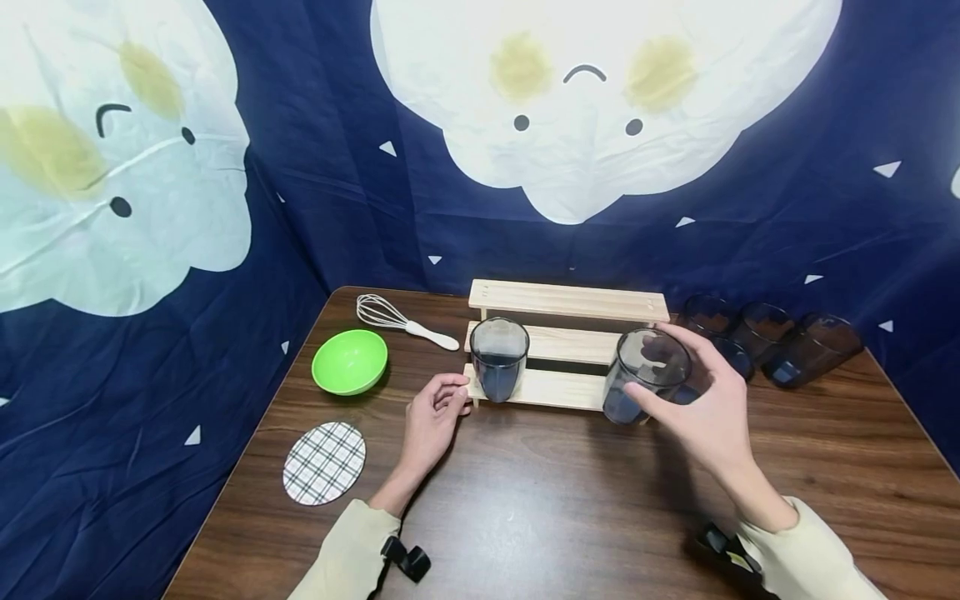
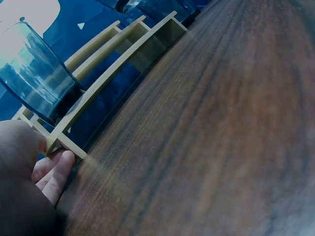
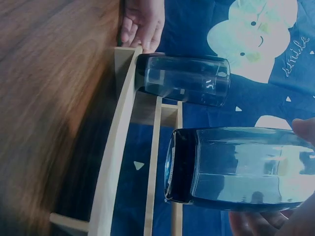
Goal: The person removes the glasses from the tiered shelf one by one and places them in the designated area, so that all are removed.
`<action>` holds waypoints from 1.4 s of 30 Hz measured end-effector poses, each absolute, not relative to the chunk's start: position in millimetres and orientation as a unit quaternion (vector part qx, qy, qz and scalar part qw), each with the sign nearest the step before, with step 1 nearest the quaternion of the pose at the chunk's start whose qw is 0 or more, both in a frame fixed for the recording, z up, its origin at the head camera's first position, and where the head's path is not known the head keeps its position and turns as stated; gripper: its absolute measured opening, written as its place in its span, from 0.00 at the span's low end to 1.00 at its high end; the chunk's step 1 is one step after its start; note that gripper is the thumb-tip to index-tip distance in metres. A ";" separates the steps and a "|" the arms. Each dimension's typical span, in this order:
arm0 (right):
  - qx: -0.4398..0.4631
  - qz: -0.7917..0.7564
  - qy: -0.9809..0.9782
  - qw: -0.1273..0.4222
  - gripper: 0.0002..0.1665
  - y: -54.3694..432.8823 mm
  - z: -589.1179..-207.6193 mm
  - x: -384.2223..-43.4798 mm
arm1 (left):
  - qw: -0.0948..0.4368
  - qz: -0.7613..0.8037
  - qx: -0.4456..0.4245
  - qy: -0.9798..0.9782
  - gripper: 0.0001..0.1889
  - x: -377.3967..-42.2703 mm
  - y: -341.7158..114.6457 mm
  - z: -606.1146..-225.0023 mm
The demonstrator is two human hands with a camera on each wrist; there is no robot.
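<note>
right hand: curled around 1 held glass, thumb on the near side, fingers on the far side.
held glass: roughly upright over the right end of the rack; in the right wrist view its base is apart from the front step.
left hand: grips the left end of the rack, fingers curled at the front leg.
standing glass: 1, upright on the front step's left end.
lowering: best done straight down and slowly, with the whole base over the wood; the step looks narrow, so an overhanging rim could tip.
bracing: the left hand should probably hold firm until the weight settles.
letting go: likely safest by spreading thumb and fingers evenly, then backing off sideways.
</note>
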State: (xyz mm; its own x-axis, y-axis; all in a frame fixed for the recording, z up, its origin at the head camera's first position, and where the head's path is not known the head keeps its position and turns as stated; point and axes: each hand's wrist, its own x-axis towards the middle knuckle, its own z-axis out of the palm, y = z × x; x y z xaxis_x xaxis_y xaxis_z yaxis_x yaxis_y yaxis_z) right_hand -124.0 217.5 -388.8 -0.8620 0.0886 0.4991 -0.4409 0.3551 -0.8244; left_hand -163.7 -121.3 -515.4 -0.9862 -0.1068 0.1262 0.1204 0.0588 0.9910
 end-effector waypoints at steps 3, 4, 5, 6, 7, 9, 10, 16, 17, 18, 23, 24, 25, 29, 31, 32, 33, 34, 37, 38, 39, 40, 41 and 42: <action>0.105 0.558 -0.787 0.241 0.51 222.5 -390.8 -120.1 | 0.082 -0.686 -0.005 -0.723 0.08 -163.5 -121.2 -514.4; 0.105 0.560 -0.786 0.242 0.51 224.0 -391.6 -119.1 | 0.083 -0.687 -0.006 -0.722 0.08 -163.4 -121.4 -514.2; 0.103 0.558 -0.786 0.244 0.51 225.6 -392.3 -118.2 | 0.083 -0.688 -0.007 -0.721 0.08 -163.3 -121.5 -514.0; 0.101 0.558 -0.786 0.246 0.51 227.0 -392.9 -117.1 | 0.083 -0.688 -0.007 -0.720 0.08 -163.3 -121.7 -513.9; 0.101 0.558 -0.786 0.248 0.51 228.5 -393.5 -116.3 | 0.084 -0.689 -0.008 -0.720 0.08 -163.2 -121.9 -513.7; 0.106 0.558 -0.785 0.248 0.52 231.4 -394.4 -114.9 | 0.085 -0.689 -0.009 -0.720 0.08 -163.0 -122.3 -513.8; 0.109 0.562 -0.782 0.248 0.52 232.8 -394.4 -114.0 | 0.085 -0.689 -0.009 -0.720 0.08 -162.9 -122.4 -514.0; 0.106 0.588 -0.765 0.239 0.51 244.6 -392.5 -105.9 | 0.083 -0.688 -0.008 -0.721 0.08 -162.8 -122.3 -514.6; 0.100 0.588 -0.766 0.238 0.50 246.9 -392.3 -104.4 | 0.083 -0.689 -0.008 -0.720 0.08 -162.8 -122.3 -514.6; 0.095 0.587 -0.768 0.238 0.50 249.2 -392.1 -103.0 | 0.083 -0.689 -0.008 -0.720 0.08 -162.7 -122.3 -514.4; 0.082 0.562 -0.786 0.243 0.50 260.7 -390.9 -97.5 | 0.086 -0.690 -0.012 -0.719 0.08 -162.3 -122.4 -513.7; 0.082 0.562 -0.786 0.244 0.50 263.0 -390.7 -96.6 | 0.086 -0.690 -0.013 -0.718 0.08 -162.2 -122.5 -513.7; 0.081 0.562 -0.786 0.245 0.50 265.3 -390.7 -95.7 | 0.087 -0.690 -0.014 -0.718 0.08 -162.3 -122.5 -513.8; 0.077 0.568 -0.780 0.251 0.50 275.5 -391.5 -90.8 | 0.085 -0.689 -0.016 -0.719 0.08 -162.7 -122.2 -514.3; 0.073 0.563 -0.783 0.255 0.50 280.4 -392.0 -88.5 | 0.084 -0.688 -0.017 -0.720 0.08 -163.0 -122.0 -514.4; 0.071 0.558 -0.786 0.258 0.51 282.8 -392.1 -87.6 | 0.083 -0.689 -0.017 -0.720 0.08 -163.0 -121.9 -514.5; 0.070 0.552 -0.789 0.261 0.51 285.1 -392.3 -86.9 | 0.084 -0.689 -0.018 -0.719 0.08 -163.0 -121.9 -514.6; 0.068 0.547 -0.792 0.264 0.50 287.2 -392.6 -86.2 | 0.084 -0.690 -0.018 -0.719 0.08 -163.0 -121.9 -514.7; 0.064 0.554 -0.786 0.267 0.49 293.1 -393.1 -85.1 | 0.087 -0.691 -0.019 -0.717 0.08 -163.0 -122.2 -515.3; 0.061 0.553 -0.786 0.271 0.49 295.1 -393.6 -85.2 | 0.088 -0.691 -0.019 -0.717 0.08 -162.9 -122.3 -515.5; 0.060 0.549 -0.787 0.276 0.48 297.1 -394.2 -85.3 | 0.089 -0.691 -0.020 -0.717 0.08 -163.0 -122.3 -515.7; 0.057 0.542 -0.789 0.283 0.48 299.1 -394.9 -85.6 | 0.089 -0.690 -0.020 -0.718 0.08 -162.9 -122.2 -515.8; 0.054 0.540 -0.789 0.288 0.48 301.2 -395.5 -86.1 | 0.090 -0.690 -0.020 -0.718 0.08 -162.9 -122.2 -516.0; 0.050 0.532 -0.792 0.295 0.48 303.4 -396.6 -86.7 | 0.090 -0.690 -0.021 -0.718 0.08 -162.9 -122.0 -516.2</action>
